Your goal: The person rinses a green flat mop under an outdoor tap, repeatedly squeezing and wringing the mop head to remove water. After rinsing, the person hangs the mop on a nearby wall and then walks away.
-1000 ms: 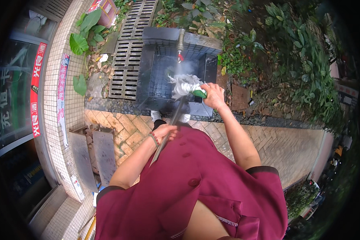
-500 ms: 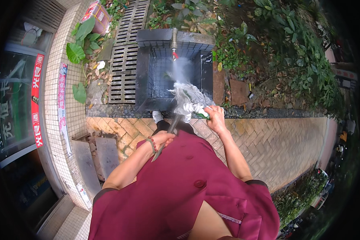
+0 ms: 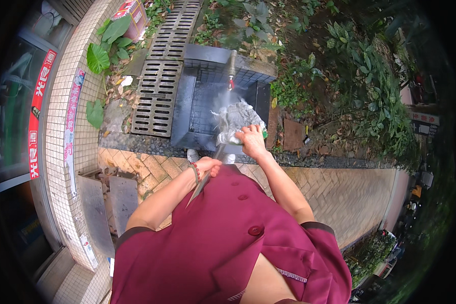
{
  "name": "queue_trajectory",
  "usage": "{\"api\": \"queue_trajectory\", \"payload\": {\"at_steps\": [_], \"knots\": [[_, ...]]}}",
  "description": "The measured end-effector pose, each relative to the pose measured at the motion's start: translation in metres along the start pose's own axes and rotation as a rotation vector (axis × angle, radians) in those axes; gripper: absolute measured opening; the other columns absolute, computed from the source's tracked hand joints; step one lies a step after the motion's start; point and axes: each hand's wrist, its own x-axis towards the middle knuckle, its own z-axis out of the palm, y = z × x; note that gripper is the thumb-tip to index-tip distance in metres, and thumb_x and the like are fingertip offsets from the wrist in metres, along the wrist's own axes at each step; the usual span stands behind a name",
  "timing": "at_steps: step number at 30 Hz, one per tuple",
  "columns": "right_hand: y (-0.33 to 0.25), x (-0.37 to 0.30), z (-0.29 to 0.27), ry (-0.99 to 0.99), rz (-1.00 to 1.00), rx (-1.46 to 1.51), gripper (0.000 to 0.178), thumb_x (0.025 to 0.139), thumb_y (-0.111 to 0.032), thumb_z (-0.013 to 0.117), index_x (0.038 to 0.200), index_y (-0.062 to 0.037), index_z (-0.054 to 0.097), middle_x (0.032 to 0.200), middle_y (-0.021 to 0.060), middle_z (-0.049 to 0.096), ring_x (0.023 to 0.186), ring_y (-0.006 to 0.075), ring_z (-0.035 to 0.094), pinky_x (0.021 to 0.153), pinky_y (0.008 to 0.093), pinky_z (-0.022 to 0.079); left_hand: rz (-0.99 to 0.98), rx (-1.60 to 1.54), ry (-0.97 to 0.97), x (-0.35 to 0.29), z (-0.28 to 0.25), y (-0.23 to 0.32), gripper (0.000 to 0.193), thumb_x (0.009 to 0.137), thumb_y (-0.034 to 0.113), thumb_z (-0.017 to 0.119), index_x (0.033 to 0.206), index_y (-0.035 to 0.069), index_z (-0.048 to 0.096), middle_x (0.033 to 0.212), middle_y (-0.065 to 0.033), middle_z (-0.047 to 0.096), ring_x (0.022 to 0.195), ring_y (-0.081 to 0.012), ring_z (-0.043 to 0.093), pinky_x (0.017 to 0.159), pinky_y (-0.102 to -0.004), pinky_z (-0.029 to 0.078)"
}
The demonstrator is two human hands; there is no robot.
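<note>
A string mop's wet grey-white head point(image 3: 234, 117) is in the tiled basin point(image 3: 182, 112), below a tap point(image 3: 231, 71) with a red handle that sprays water onto it. My left hand point(image 3: 206, 166), with a beaded bracelet at the wrist, is closed around the mop's grey pole, which slants back toward my body. My right hand point(image 3: 252, 141) rests on the near right side of the mop head, fingers bent over its strings. A bit of green shows beside those fingers. What they grip underneath is partly hidden.
Left of the basin runs a slotted drain grate point(image 3: 157, 99). Plants and soil point(image 3: 334, 96) lie behind and to the right. Brick paving point(image 3: 329, 190) spreads at my feet. A tiled wall point(image 3: 88, 101) and two leaning grey slabs point(image 3: 109, 202) stand to the left.
My right hand has shifted from the mop head's right edge onto its near side, fingers now over the strings. The left hand keeps its hold on the pole. The whole view has turned slightly.
</note>
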Motion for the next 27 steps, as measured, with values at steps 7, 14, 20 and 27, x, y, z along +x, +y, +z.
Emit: {"api": "queue_trajectory", "payload": {"at_steps": [7,14,20,27], "knots": [[-0.006,0.027,0.01,-0.031,0.048,0.051,0.031,0.061,-0.009,0.063,0.091,-0.019,0.065,0.091,0.0055,0.059,0.098,0.0295,0.052,0.088,0.0423,0.036,-0.01,0.0,0.006,0.012,-0.021,0.018,0.019,0.089,0.005,0.054,0.073,0.006,0.044,0.06,-0.0008,0.044,0.046,-0.0076,0.039,0.039,-0.0218,0.032],[0.012,0.074,-0.012,0.057,0.167,0.08,0.031,0.061,-0.01,0.063,0.09,-0.0202,0.066,0.091,0.0047,0.061,0.094,0.0285,0.054,0.083,0.0416,0.038,-0.067,-0.113,-0.099,0.021,-0.023,0.05,0.02,0.088,0.004,0.055,0.073,0.008,0.043,0.06,0.0025,0.038,0.045,-0.0054,0.034,0.038,-0.0202,0.028],[0.038,0.125,-0.042,0.045,0.404,0.14,0.034,0.07,-0.016,0.061,0.103,-0.0213,0.068,0.104,0.0063,0.064,0.1,0.0304,0.056,0.088,0.0445,0.04,-0.051,-0.19,-0.14,0.014,-0.019,0.061,0.009,0.09,0.011,0.055,0.086,0.005,0.049,0.063,0.0039,0.04,0.046,-0.0032,0.032,0.039,-0.0178,0.028],[0.076,0.157,-0.067,-0.043,0.48,0.156,0.042,0.069,-0.016,0.058,0.11,-0.0233,0.065,0.109,0.0074,0.064,0.104,0.0318,0.057,0.089,0.0443,0.043,0.011,-0.194,-0.112,0.025,-0.017,0.059,0.012,0.09,0.013,0.056,0.096,0.003,0.053,0.072,-0.0038,0.052,0.053,-0.0083,0.045,0.045,-0.0196,0.041]]}}
